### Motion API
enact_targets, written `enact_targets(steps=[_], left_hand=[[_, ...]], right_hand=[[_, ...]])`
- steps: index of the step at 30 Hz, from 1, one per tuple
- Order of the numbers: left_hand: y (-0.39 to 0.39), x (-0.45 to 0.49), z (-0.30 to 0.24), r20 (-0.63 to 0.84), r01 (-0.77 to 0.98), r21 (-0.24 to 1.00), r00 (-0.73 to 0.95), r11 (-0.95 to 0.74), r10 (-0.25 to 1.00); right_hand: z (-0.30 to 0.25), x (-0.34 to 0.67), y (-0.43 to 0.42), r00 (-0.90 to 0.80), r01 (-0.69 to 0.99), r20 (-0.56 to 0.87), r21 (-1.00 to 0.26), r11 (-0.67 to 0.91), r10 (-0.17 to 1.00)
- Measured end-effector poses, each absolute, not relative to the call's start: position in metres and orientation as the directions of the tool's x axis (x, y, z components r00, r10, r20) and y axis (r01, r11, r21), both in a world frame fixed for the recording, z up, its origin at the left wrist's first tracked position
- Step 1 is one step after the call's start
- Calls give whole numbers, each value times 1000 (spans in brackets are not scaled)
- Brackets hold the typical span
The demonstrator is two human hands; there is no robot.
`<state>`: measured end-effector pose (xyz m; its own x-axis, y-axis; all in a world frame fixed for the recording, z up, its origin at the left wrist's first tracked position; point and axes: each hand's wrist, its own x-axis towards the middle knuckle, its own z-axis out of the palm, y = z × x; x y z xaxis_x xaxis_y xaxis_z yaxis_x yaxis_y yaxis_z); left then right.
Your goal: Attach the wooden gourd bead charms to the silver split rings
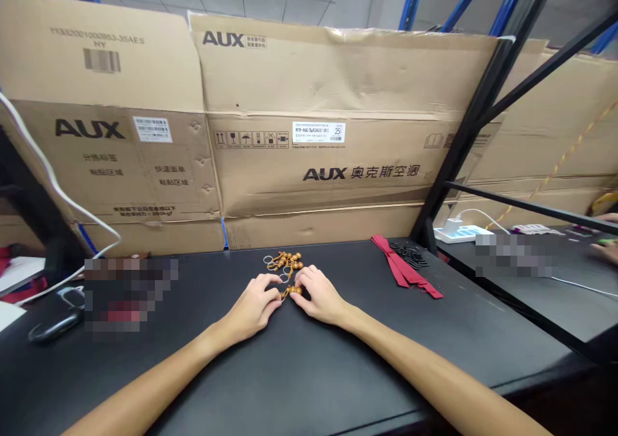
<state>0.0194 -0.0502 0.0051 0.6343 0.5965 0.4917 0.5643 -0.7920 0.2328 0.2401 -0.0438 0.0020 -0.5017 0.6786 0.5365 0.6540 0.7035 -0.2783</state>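
Note:
My left hand (255, 304) and my right hand (318, 295) meet over the black tabletop, around a keychain (291, 290) with brown gourd-shaped beads on an orange cord. Left fingertips pinch its ring end, which is mostly covered. Thumb and fingers of the right hand close on the bead end. Just beyond them lie several similar keychains (288, 259) in a loose cluster, with silver split rings showing. One of their rings lies close to my left fingertips.
Red fabric strips (403, 265) and a pile of small black pieces (410, 254) lie to the right. A dark mouse-like object (55, 326) sits at left. Behind stand cardboard boxes (318, 127) and a black metal frame (463, 140). Another person's hand (606, 250) shows at far right.

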Motion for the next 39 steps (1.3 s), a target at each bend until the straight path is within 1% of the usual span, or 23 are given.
enact_targets(steps=[2, 4, 6, 9, 11, 15, 18, 25, 32, 37, 39], left_hand=[[-50, 19, 5, 498, 562, 232, 633, -794, 593], [-50, 20, 6, 499, 560, 233, 633, -795, 592], [-52, 20, 7, 496, 563, 238, 630, -791, 597], [-55, 21, 9, 498, 567, 239, 625, -788, 601], [-57, 22, 9, 503, 564, 232, 628, -793, 594], [-56, 21, 8, 522, 546, 205, 641, -812, 563], [-53, 19, 7, 510, 543, 201, 653, -816, 560], [-53, 19, 9, 489, 575, 211, 638, -790, 595], [-41, 11, 4, 518, 704, 114, 560, -701, 646], [-32, 7, 6, 512, 810, 106, 452, -576, 730], [-31, 8, 8, 498, 799, 95, 479, -594, 723]], right_hand=[[0, 241, -41, -470, 683, 545, -274, 677, 695], [-1, 242, -39, -472, 672, 551, -280, 686, 688], [0, 243, -40, -501, 625, 555, -299, 721, 664], [2, 242, -44, -566, 510, 552, -349, 786, 613], [4, 241, -48, -586, 456, 549, -384, 803, 596], [4, 239, -50, -590, 432, 545, -410, 803, 596], [2, 240, -46, -561, 486, 554, -381, 786, 615], [-3, 252, -30, -407, 675, 573, -337, 657, 712], [-6, 269, -17, -316, 845, 515, -229, 483, 797], [-7, 273, -12, -206, 911, 480, -224, 347, 853], [-6, 271, -14, -211, 909, 485, -223, 353, 849]])
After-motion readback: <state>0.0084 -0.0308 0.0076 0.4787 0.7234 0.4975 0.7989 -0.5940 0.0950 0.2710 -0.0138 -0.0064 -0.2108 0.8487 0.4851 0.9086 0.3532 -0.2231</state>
